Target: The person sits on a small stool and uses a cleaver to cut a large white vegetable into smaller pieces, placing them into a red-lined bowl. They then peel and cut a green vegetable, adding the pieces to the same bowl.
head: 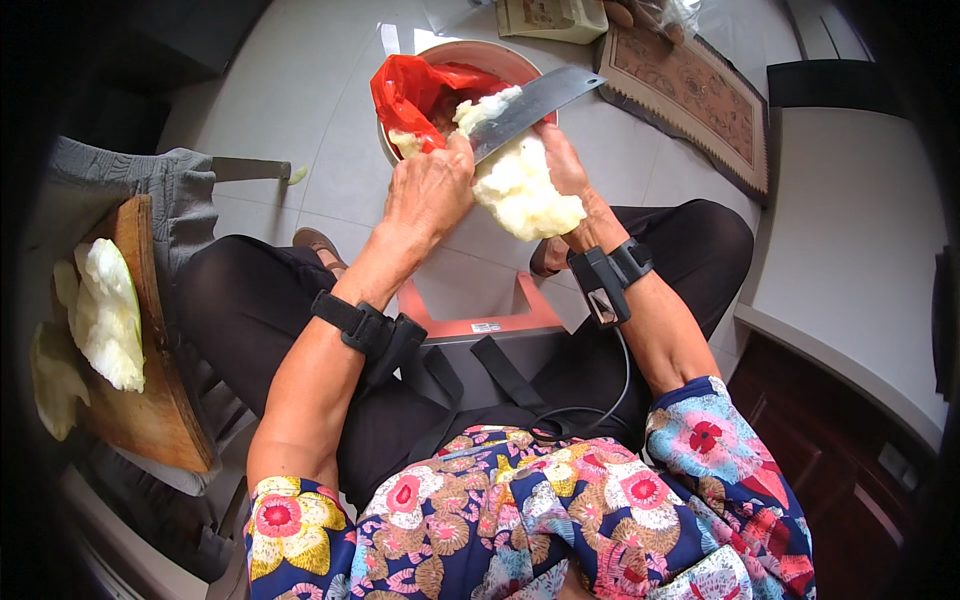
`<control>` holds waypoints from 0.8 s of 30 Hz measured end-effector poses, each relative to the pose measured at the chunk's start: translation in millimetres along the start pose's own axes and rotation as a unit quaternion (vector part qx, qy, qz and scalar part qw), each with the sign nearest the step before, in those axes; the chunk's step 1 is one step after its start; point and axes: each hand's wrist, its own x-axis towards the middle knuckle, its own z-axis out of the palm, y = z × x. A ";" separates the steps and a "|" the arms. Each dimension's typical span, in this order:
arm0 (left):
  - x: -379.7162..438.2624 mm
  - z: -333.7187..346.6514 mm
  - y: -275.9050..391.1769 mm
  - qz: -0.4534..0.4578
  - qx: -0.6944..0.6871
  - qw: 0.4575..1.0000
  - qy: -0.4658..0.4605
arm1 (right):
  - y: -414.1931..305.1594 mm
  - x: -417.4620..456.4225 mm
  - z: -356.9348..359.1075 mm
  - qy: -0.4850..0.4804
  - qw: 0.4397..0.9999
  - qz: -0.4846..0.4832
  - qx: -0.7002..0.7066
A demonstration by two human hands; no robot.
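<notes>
My left hand (435, 180) grips a cleaver (540, 109), its broad blade tilted up to the right. White pulp (484, 109) clings to the far side of the blade. In my right hand (566, 161) rests a thick piece of pale, spongy melon or gourd (525, 191), just below the cleaver's edge. The cleaver's handle is hidden by my fingers. Beneath both hands stands a round bucket (517, 64), with a crumpled red plastic bag (405, 90) lining its left part. A bit of pale pulp (406, 142) lies at the bag's near side.
At my left, a wooden cutting board (150, 412) on a cloth-covered seat (180, 169) bears several melon pieces (109, 315). A pink-framed stool (480, 324) is between my legs. A patterned mat (682, 97) lies ahead right; a white cabinet (847, 225) stands at my right.
</notes>
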 end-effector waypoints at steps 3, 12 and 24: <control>1.9 3.3 -2.2 -0.010 -0.017 1.000 -0.003 | -2.4 -2.4 7.0 0.039 0.999 0.022 -0.023; 21.0 0.1 -25.3 -0.113 -0.132 0.983 -0.053 | 0.2 -3.1 -14.1 0.018 0.991 0.024 -0.128; 21.3 -21.5 -30.0 -0.213 -0.345 0.914 -0.022 | -21.9 -16.7 17.6 -0.052 0.998 0.040 0.001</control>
